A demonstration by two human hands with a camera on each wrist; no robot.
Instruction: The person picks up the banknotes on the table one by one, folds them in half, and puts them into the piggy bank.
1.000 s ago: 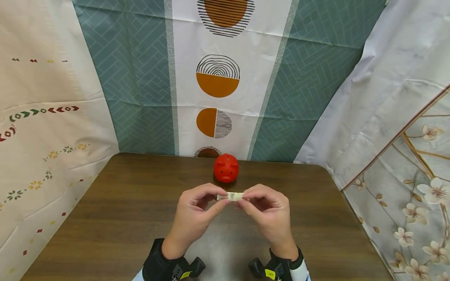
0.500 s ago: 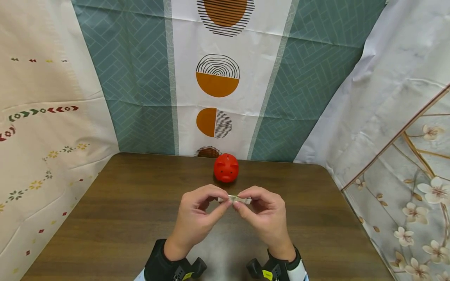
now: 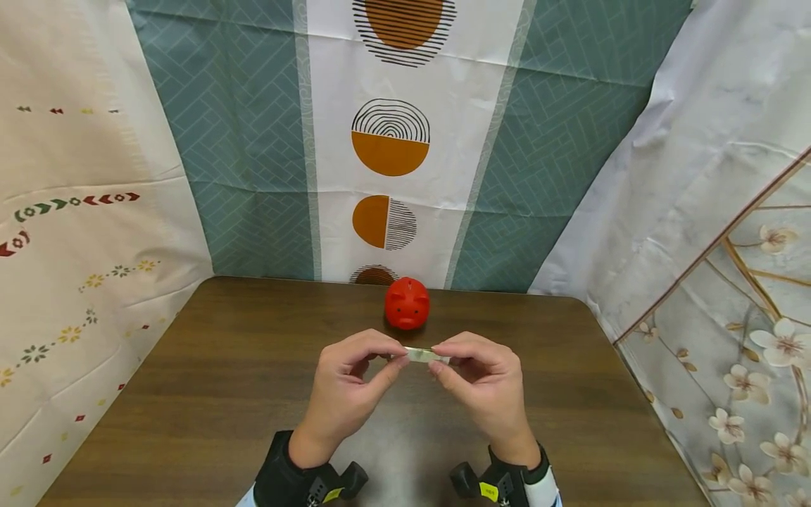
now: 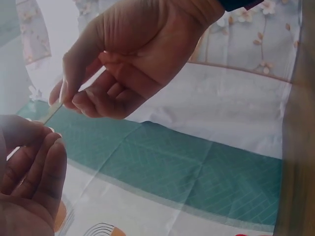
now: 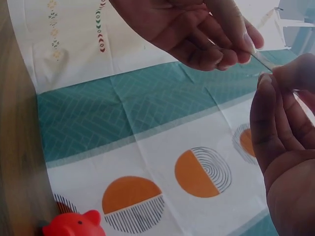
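Between my hands stretches a narrow, pale green folded paper strip, held level above the table. My left hand pinches its left end between thumb and forefinger. The right hand grips the other end in the same way, covering part of it. Both wrist views show the strip thin and nearly edge-on, with the fingertips close together around it. Just beyond the hands, a red piggy bank stands upright on the table, its face toward me and a slot on top.
The brown wooden table has its far edge just behind the piggy bank. Behind it hangs a green and white patterned cloth. A cream cloth drapes on the left and a floral one on the right.
The hands drew together along the strip, then moved slightly apart again, showing more of its middle. The strip now looks smoother and flatter. The piggy bank has not moved.
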